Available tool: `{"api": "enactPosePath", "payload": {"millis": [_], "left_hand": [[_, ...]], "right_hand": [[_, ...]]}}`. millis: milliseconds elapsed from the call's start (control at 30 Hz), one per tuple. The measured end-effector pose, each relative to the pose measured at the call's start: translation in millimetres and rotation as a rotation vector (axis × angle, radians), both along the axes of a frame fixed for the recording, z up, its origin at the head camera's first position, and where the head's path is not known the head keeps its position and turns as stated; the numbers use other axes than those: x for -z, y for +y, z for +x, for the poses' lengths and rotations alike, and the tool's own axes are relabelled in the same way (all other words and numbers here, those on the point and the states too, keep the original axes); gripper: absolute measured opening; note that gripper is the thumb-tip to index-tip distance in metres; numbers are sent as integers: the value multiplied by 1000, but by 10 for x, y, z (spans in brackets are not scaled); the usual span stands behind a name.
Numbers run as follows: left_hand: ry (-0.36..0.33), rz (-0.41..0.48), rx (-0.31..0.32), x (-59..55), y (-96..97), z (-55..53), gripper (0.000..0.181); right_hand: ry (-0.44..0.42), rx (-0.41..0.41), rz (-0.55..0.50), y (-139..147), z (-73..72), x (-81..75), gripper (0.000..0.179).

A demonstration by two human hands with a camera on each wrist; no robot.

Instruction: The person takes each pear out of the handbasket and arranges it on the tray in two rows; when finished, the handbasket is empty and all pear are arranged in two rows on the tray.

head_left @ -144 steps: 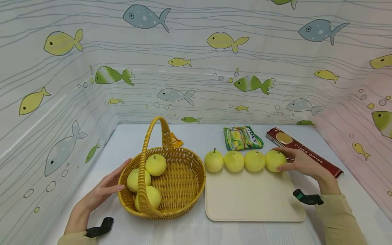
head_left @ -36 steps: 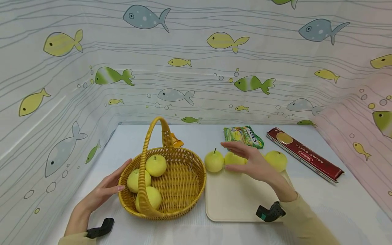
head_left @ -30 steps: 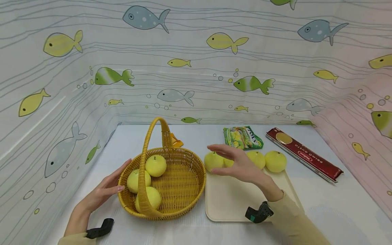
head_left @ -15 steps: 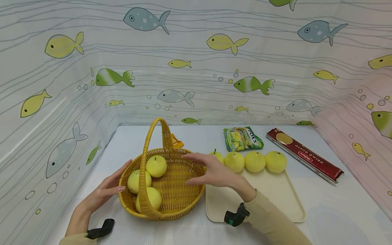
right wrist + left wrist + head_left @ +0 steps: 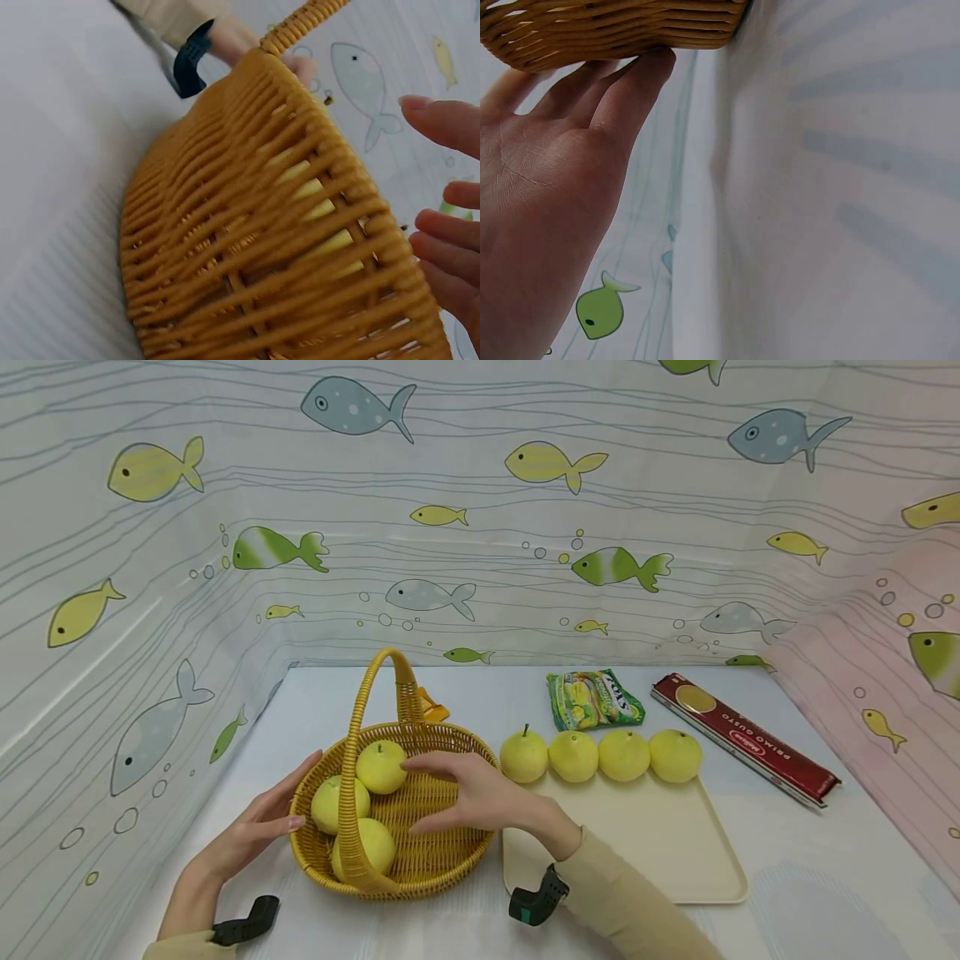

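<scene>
A wicker basket (image 5: 442, 852) with an arched handle stands left of centre, holding three round yellow pears (image 5: 381, 768) along its left side. My left hand (image 5: 251, 827) touches the basket's left outer wall with thumb and extended fingers; in the left wrist view its fingertips meet the wicker (image 5: 630, 30). Over the right half of the basket hovers my right hand (image 5: 483, 793), thumb and fingers spread apart and nothing between them. Its fingertips are near the rearmost pear; whether they touch it I cannot tell. The right wrist view shows that hand (image 5: 454, 225) above the rim.
Right of the basket lies a cream tray (image 5: 630, 852), with a row of several yellow pears (image 5: 573, 756) along its back edge. Behind them are a green candy bag (image 5: 596, 700) and a long dark-red packet (image 5: 750, 739). An orange object (image 5: 432, 706) is partly hidden behind the basket.
My right hand has left the rightmost pear of the row and moved left, across the other pears, to above the basket. The left hand and the pears have stayed put.
</scene>
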State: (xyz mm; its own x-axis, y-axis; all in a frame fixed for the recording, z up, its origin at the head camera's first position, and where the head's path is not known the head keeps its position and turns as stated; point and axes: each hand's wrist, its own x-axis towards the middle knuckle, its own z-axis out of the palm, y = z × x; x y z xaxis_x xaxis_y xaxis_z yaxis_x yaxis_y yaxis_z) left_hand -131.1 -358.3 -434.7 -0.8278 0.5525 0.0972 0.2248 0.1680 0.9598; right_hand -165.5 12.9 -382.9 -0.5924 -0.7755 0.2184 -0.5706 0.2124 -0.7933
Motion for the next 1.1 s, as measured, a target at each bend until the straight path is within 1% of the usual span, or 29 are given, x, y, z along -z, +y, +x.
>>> {"api": "enactPosePath", "payload": {"millis": [200, 300, 433, 567, 733, 967, 1100], "left_hand": [[0, -4, -5, -8, 14, 9, 76], [-5, -2, 1, -16, 26, 13, 77], [-9, 2, 12, -27, 43, 16, 77], [-16, 11, 15, -43, 42, 15, 78], [-20, 10, 21, -55, 30, 3, 78], [-24, 9, 20, -63, 27, 4, 78], [-21, 11, 23, -47, 25, 13, 78]], "right_hand": [[19, -43, -3, -138, 27, 47, 73], [-2, -59, -23, -194, 51, 83, 73], [-4, -59, -17, -261, 102, 117, 72], [32, -66, 0, -333, 155, 148, 71], [20, -80, 3, -388, 188, 195, 69], [90, -76, 98, -387, 190, 212, 70], [67, -97, 175, -391, 190, 217, 71]]}}
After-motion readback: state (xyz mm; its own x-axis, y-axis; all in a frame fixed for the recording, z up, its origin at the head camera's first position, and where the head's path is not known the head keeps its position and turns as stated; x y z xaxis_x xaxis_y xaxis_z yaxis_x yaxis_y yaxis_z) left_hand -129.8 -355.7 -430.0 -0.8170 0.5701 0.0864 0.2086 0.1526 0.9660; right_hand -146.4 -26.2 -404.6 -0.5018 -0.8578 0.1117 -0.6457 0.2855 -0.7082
